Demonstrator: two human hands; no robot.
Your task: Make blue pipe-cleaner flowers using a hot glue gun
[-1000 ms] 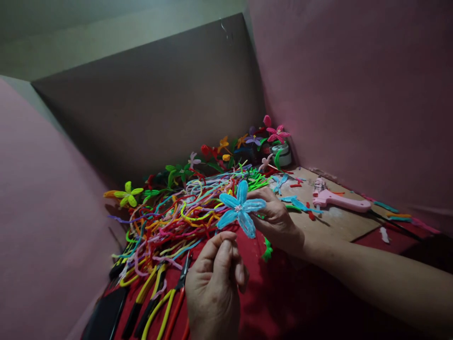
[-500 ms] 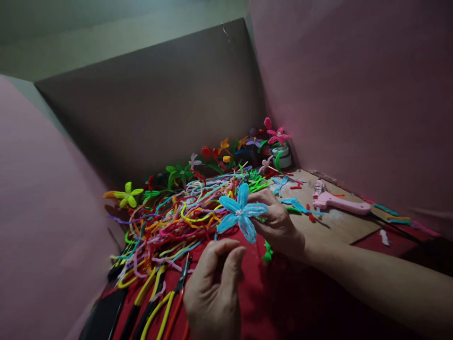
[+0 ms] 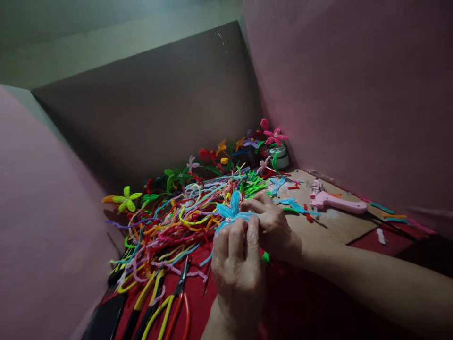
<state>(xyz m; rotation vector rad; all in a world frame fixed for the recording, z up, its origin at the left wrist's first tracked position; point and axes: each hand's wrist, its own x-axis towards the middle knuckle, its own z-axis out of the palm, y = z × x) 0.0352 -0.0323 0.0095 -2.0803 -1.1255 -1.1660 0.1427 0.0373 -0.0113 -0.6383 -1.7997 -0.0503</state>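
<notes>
Both hands meet at a blue pipe-cleaner flower (image 3: 235, 206) with a small pale bead centre. My right hand (image 3: 278, 231) is closed behind the flower and grips it from the right; the exact spot it pinches is hidden. In front, my left hand (image 3: 239, 264) has its fingers and thumb closed on the lower petals, covering them. The upper petals stick up above my left fingertips. A bit of green pipe cleaner (image 3: 265, 257) shows below my right hand.
A heap of coloured pipe cleaners (image 3: 177, 222) spreads to the left, with finished flowers (image 3: 127, 199) behind. Scissors and pliers (image 3: 180, 283) lie at front left beside a black flat object (image 3: 104, 316). A pink glue gun (image 3: 339, 203) rests on a board (image 3: 332, 231) at right.
My left hand has moved up and right from below the flower and closed on its lower petals. My right hand keeps its hold, and the flower sits slightly lower.
</notes>
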